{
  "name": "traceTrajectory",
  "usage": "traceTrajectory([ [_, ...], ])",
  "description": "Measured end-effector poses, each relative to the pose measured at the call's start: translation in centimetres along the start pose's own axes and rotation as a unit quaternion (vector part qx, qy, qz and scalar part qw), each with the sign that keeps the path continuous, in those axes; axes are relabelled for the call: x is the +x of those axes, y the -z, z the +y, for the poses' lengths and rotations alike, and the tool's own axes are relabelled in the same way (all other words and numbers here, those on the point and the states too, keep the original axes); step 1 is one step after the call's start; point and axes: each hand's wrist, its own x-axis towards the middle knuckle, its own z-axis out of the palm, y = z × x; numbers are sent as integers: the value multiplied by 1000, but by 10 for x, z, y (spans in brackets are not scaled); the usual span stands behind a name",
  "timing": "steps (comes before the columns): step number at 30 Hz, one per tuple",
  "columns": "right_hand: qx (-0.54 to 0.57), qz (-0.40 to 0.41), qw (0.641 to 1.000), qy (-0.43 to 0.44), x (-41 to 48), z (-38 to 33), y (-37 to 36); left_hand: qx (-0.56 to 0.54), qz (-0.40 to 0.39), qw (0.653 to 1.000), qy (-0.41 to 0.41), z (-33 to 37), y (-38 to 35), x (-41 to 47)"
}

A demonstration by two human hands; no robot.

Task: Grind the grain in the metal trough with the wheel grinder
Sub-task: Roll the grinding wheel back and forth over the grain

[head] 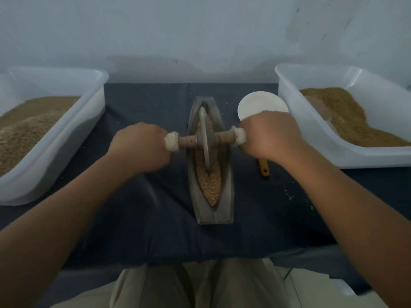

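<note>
A boat-shaped metal trough (224,205) lies lengthwise on the dark cloth in front of me, with tan grain (210,183) along its groove. The wheel grinder (205,138), a grey metal disc on a wooden axle, stands upright in the groove around the trough's middle. My left hand (142,147) grips the cloth-wrapped left end of the axle. My right hand (271,136) grips the wrapped right end. Both fists hide most of the wrapped handles.
A white tub (73,134) of brown grain sits at the left, and another white tub (311,130) of grain at the right. A white round bowl (255,103) stands behind my right hand. A yellow handle (264,170) lies beside the trough. Loose grains dot the cloth.
</note>
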Motion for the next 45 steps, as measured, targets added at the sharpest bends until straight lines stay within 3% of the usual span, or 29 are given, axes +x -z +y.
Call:
traceTrajectory([
  [2,1,19,999,-31,23,-6,1,13,2,999,39,7,5,28],
  [5,20,-26,998,-52,41,-4,4,10,-34,998,43,11,14,50],
  [11,95,-264,960,2,-20,6,21,-60,-213,971,-92,-4,34,-12],
  [13,79,-233,969,0,-21,5,18,-60,-189,977,-84,-5,27,-14],
  [17,35,-76,996,-42,21,-3,12,-2,-66,997,25,5,14,35],
  [20,40,-64,995,-64,46,-6,11,-1,-28,998,48,9,15,60],
  [23,28,-95,994,-37,32,-4,15,-32,-92,995,23,2,17,46],
  [26,37,-178,983,24,-11,-1,24,-111,-208,970,-53,-8,20,-3],
  [27,24,-168,985,39,-20,-1,24,-132,-219,964,-68,-9,20,-16],
  [30,-13,-80,996,30,-8,-3,19,-128,-159,978,-39,-8,12,-18],
  [33,23,-106,994,-28,25,-3,14,-44,-84,995,17,5,15,13],
  [36,38,-78,994,-73,37,0,-1,12,-48,998,27,17,32,42],
  [38,52,-91,991,-77,27,0,-6,25,-115,993,-21,21,47,49],
  [41,60,-155,986,-32,-12,6,-3,-36,-304,949,-71,14,54,35],
  [42,57,-147,987,-8,-26,7,-1,-50,-329,940,-73,11,50,27],
  [43,51,-117,992,7,-37,7,-1,-48,-319,943,-79,8,43,20],
  [45,27,-49,998,2,-37,4,-5,-23,-225,971,-79,5,29,17],
])
